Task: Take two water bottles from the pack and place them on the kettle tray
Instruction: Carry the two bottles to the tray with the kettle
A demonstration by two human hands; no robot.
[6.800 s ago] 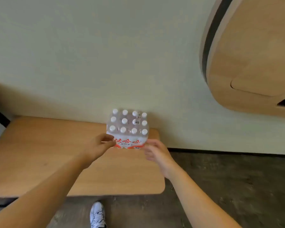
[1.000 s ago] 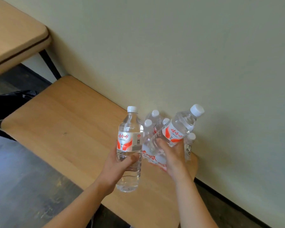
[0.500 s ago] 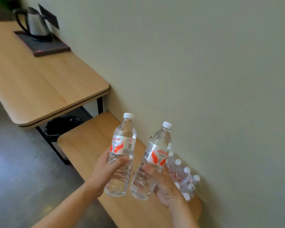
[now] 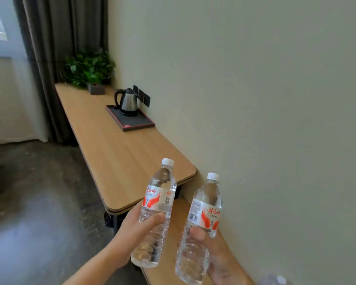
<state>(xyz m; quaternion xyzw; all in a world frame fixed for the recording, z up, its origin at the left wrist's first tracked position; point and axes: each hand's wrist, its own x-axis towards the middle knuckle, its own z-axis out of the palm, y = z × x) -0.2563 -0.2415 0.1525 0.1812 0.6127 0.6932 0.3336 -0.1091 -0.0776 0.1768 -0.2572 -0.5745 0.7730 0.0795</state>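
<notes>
Each hand is wrapped round the lower body of a bottle, the left hand [image 4: 136,229] on one bottle [image 4: 155,214] and the right hand [image 4: 210,247] on the other bottle [image 4: 201,225], both upright and apart, presumably for setting down on the tray [image 4: 139,123] beside the kettle [image 4: 127,101], well away along the desk [image 4: 121,157].

Both hands [image 4: 139,229] [image 4: 212,249] raised, fingers curled.

Two clear water bottles, white-capped, red-and-white labels: left bottle [image 4: 155,212] and right bottle [image 4: 201,225], both lifted, caps tilted slightly right, side by side but apart. Dark rectangular kettle tray [image 4: 138,121] with red edge, flat on the counter [image 4: 119,153] against the wall, well beyond both.
</notes>
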